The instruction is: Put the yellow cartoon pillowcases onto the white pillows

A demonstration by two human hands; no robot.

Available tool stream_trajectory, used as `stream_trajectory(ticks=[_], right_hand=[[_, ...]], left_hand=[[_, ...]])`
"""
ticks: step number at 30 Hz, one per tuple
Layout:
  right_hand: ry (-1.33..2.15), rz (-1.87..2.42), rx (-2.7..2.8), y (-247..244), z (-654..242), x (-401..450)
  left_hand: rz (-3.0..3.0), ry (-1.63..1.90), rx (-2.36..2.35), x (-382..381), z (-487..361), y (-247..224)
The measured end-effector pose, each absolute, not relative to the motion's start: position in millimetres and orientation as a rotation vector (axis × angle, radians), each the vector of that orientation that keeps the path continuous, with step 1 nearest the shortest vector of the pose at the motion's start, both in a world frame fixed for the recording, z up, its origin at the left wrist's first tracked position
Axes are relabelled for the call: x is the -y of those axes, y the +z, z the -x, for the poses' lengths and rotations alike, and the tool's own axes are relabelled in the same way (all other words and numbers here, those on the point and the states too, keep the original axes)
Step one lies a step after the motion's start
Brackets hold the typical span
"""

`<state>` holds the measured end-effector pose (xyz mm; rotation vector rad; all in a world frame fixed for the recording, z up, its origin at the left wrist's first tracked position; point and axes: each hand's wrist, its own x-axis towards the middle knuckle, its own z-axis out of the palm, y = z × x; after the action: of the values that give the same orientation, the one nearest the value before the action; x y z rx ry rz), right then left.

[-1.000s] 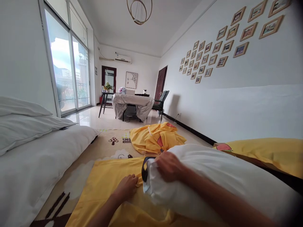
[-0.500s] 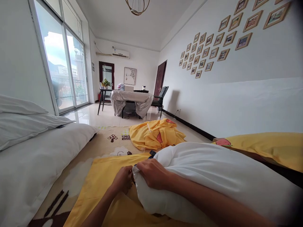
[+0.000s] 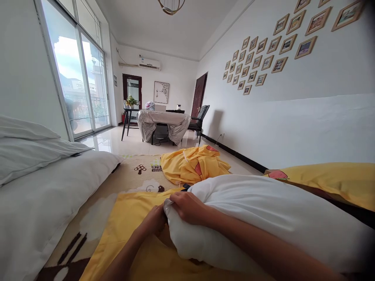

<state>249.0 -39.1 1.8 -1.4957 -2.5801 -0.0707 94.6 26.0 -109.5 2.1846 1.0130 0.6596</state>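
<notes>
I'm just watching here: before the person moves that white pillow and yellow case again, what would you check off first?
1. Right hand grips the white pillow at its corner: ok.
2. Left hand on the yellow pillowcase beside that corner: ok.
3. Pillowcase opening held wide: cannot tell, hands hide it.
4. Pillowcase lies flat on the rug: mostly ok, rumpled near the hands.
5. Crumpled yellow cloth lies apart, beyond the pillow: ok.
6. Dark item by the pillow's far edge: cannot tell what it is.
</notes>
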Motion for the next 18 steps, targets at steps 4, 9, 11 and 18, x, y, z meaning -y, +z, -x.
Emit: stream_trajectory(ticks=[4, 9, 11, 18], right_hand=[[-0.055, 1.586, 2.571, 4, -250, 32], [0.034, 1.658, 2.72, -15, -239, 29], [0.067, 1.663, 2.788, -25, -230, 33], [0.176, 1.658, 2.927, -42, -203, 54]], left_hand=[[-2.205, 0.656, -1.077, -24, -92, -104], [-2.116, 0.748, -1.271, -31, -94, -110], [-2.076, 0.765, -1.316, -35, -96, -114], [-2.005, 0.9, -1.368, -33, -100, -105]])
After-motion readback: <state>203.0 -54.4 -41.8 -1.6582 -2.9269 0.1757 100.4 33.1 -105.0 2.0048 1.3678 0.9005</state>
